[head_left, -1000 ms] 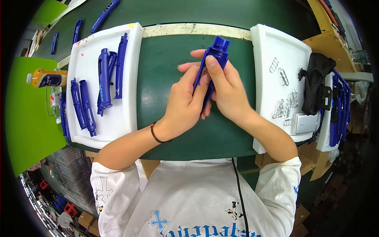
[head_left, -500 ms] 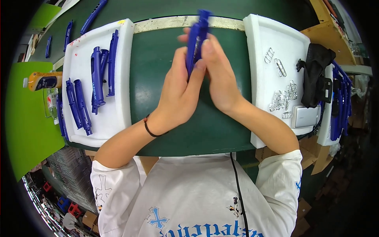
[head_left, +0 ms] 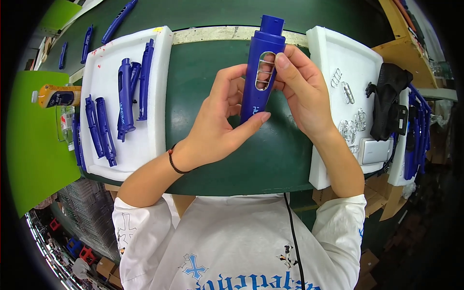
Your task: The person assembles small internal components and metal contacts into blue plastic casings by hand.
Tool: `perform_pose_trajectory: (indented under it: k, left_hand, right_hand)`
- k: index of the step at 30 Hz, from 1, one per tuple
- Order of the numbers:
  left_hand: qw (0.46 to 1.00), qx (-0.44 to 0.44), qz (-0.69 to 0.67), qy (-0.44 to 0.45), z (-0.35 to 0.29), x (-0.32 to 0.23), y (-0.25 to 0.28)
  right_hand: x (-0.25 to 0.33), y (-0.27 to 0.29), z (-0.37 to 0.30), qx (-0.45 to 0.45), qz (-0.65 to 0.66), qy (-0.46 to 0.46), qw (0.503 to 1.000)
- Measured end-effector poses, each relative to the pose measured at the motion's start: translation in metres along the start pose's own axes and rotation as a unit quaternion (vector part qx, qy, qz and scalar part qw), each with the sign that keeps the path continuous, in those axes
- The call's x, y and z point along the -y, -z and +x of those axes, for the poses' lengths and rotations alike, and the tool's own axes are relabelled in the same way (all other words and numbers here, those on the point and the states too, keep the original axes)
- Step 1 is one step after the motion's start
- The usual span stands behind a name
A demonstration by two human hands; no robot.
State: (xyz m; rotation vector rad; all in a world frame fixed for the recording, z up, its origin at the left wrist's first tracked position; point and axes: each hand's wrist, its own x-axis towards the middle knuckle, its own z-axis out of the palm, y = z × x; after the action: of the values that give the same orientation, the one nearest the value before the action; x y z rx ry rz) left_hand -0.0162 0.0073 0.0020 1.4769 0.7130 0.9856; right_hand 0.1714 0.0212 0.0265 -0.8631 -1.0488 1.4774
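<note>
Over the middle of the table I hold a blue tubular plastic housing (head_left: 251, 92) upright, its narrower end pointing away from me. A clear oval window piece (head_left: 265, 71) with crossbars sits in the opening on its upward face; fingers show through it. My left hand (head_left: 217, 116) grips the housing from the left, thumb across the lower end and fingers behind. My right hand (head_left: 309, 92) pinches its right side, with the thumb on the window's upper right edge. Whether the window is fully seated I cannot tell.
On the left, a white foam tray (head_left: 162, 96) bears several blue housings (head_left: 124, 101). A right-hand foam tray (head_left: 316, 106) holds several clear window pieces (head_left: 348, 93), a black pouch (head_left: 388, 99) and a silver case (head_left: 375, 151). An orange-labelled bottle (head_left: 58, 96) lies at far left.
The housing has turned from edge-on to show its window face and come slightly nearer. My right hand has shifted right, from pressing against it to pinching its side.
</note>
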Motion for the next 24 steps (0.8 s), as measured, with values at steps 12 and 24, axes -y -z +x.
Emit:
perform_pose_trajectory:
  k: [12,24]
  left_hand:
    - [0.982,-0.044,0.178,-0.042,0.011,-0.018,0.023]
    - [0.659,-0.239,0.698,0.146,-0.012,-0.038,0.125]
  right_hand:
    - [0.021,0.005,0.011,0.001,-0.146,-0.051,0.988]
    - [0.014,0.061,0.215,0.006,-0.186,-0.022,0.982]
